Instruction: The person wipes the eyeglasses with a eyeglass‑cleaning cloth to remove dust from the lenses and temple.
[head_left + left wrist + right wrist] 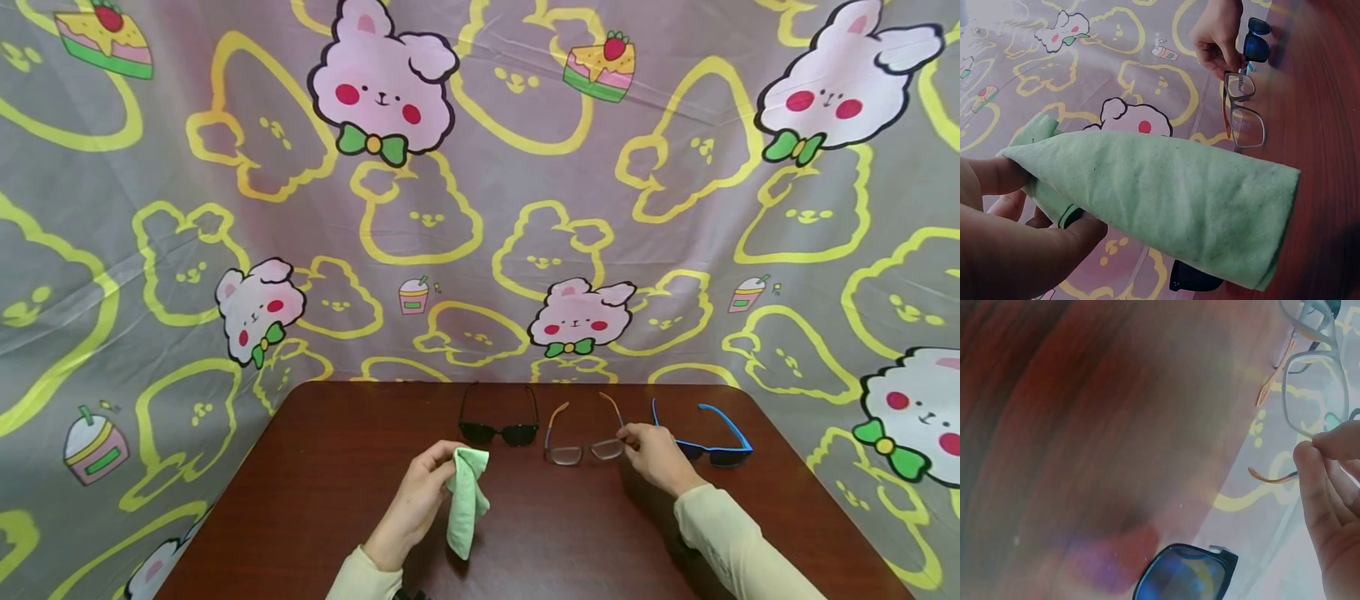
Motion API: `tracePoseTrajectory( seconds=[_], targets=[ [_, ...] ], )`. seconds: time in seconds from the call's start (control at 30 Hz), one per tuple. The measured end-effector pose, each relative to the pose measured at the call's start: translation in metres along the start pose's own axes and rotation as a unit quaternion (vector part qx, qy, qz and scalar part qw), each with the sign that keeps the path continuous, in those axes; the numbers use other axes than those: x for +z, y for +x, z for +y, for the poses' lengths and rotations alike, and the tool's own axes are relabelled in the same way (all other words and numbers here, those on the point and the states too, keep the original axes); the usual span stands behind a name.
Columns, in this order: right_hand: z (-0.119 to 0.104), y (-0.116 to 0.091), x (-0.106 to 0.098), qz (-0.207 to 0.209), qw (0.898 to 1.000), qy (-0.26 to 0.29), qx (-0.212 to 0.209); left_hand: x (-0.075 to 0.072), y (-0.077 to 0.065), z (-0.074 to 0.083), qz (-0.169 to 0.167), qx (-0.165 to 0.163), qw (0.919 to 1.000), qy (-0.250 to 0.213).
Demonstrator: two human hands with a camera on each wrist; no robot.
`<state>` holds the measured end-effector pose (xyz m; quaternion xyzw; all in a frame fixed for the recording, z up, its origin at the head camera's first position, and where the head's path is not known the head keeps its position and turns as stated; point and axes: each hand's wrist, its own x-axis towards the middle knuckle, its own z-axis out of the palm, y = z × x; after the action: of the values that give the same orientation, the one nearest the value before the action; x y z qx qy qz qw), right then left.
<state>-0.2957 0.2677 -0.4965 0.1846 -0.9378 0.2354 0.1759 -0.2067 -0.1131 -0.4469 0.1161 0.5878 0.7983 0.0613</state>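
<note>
My left hand (408, 507) pinches green cloth (467, 504); my right hand (662, 460), clear-lensed eyeglasses (567, 456). Swinging wide could knock blue-framed sunglasses (726, 457) at their three o'clock.

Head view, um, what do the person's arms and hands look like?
The left sleeve and right sleeve are long and pale cream. The left hand and right hand wear no gloves. A dark object by the left sleeve is too cut off to identify.

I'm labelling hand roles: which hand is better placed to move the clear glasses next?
Probably the right hand: it pinches the clear glasses at one end of the frame, while the left hand is occupied holding the green cloth.
</note>
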Motion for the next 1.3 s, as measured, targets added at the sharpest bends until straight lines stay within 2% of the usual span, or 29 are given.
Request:
tracePoseTrajectory(
  seconds=[0.17,0.3,0.4,0.53,0.7,0.97,1.17,1.3],
  targets=[
    [0.0,-0.004,-0.001,-0.005,0.999,-0.019,-0.035,-0.001,0.001,-0.001,-0.011,0.011,0.9999,0.004],
    [-0.002,-0.005,-0.004,0.002,0.996,-0.023,-0.086,0.0,0.001,0.0,-0.007,0.012,0.9998,0.011],
    [-0.006,-0.005,-0.008,-0.001,0.995,-0.022,-0.101,0.001,0.001,0.001,0.001,0.005,0.9999,0.013],
    [-0.01,-0.006,-0.013,-0.024,0.994,-0.024,-0.107,0.003,0.001,0.001,0.013,-0.009,0.9998,0.016],
    [-0.013,-0.008,-0.014,-0.04,0.992,-0.017,-0.12,0.001,0.0,0.0,0.006,-0.015,0.9998,0.015],
    [-0.018,-0.008,-0.017,-0.022,0.991,0.02,-0.131,0.0,0.001,-0.001,0.001,-0.015,0.9997,0.021],
    [-0.019,-0.008,-0.017,-0.007,0.992,0.05,-0.12,0.003,0.001,0.0,0.009,-0.012,0.9996,0.023],
    [-0.021,-0.008,-0.02,-0.014,0.991,0.076,-0.113,0.003,0.001,0.001,0.011,-0.01,0.9996,0.025]
  ],
)
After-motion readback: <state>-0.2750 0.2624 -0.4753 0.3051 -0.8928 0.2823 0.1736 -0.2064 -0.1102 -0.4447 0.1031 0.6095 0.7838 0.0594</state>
